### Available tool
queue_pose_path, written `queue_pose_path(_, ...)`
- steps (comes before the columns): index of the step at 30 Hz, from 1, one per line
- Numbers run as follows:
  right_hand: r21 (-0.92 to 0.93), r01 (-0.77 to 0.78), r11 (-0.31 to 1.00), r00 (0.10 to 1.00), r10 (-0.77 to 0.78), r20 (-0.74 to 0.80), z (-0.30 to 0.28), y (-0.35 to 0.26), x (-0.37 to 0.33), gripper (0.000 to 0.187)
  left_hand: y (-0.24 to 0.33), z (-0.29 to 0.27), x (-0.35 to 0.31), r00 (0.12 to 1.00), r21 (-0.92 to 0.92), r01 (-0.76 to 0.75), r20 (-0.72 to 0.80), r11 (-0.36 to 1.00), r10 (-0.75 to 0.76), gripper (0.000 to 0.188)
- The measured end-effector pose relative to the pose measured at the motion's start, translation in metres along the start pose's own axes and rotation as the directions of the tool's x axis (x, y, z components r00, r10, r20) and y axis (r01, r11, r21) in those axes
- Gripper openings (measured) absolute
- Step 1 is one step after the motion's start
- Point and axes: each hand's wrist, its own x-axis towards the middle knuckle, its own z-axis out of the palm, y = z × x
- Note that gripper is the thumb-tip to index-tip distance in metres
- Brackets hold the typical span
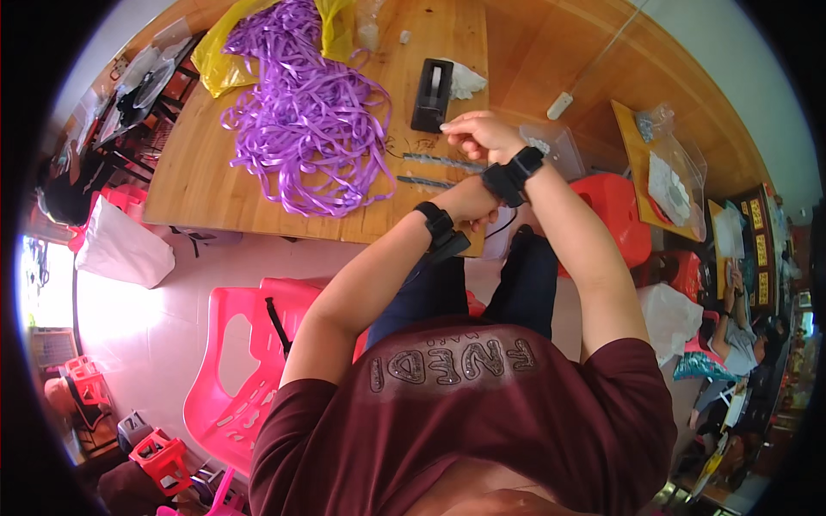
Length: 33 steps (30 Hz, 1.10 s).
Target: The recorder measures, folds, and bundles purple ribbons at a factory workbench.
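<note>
My right hand [483,134] reaches over the table just below a black tape dispenser [432,96]. Its fingers are bent and drawn together near the dispenser's end; anything between them is too small to make out. My left hand [469,199] is at the table's near edge, crossed under my right wrist, its fingers curled and partly hidden. A black wrist device [513,175] sits on my right wrist and another [436,224] on my left. Two dark, slim strips [428,182] lie beside my hands. To their left spreads a big tangle of purple ribbon [310,129].
The ribbon spills from a yellow plastic bag [215,53] on the wooden table [185,185]. Pink chairs [245,370] and a red stool [613,219] stand around. A white sack [125,245] is at the left. Other people sit farther off, left and right.
</note>
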Motion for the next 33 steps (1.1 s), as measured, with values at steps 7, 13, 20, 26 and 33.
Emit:
queue_pose_path(7, -0.575, 0.052, 0.816, 0.999, -0.035, 0.04, -0.068, 0.012, -0.072, 0.022, 0.002, -0.009, 0.001, 0.998, 0.066, 0.035, 0.051, 0.997, -0.039, 0.023)
queue_pose_path(13, -0.835, 0.134, 0.534, 0.991, -0.055, 0.124, -0.081, 0.028, -0.084, 0.024, 0.009, -0.005, -0.004, 0.997, 0.078, 0.051, 0.046, 0.996, -0.055, 0.022)
queue_pose_path(20, -0.922, 0.198, 0.331, 0.979, -0.113, 0.17, -0.081, 0.028, -0.069, 0.029, 0.006, -0.001, -0.001, 0.997, 0.075, 0.061, 0.035, 0.995, -0.064, 0.022)
queue_pose_path(26, -0.97, 0.008, 0.245, 1.0, -0.03, 0.001, -0.065, 0.017, -0.071, 0.034, 0.006, -0.002, -0.002, 0.997, 0.07, 0.07, 0.028, 0.995, -0.072, 0.023)
queue_pose_path(33, -0.972, -0.178, 0.15, 0.984, 0.028, -0.176, -0.061, 0.012, -0.087, 0.052, 0.009, 0.0, -0.003, 0.997, 0.099, 0.079, 0.018, 0.992, -0.081, 0.025)
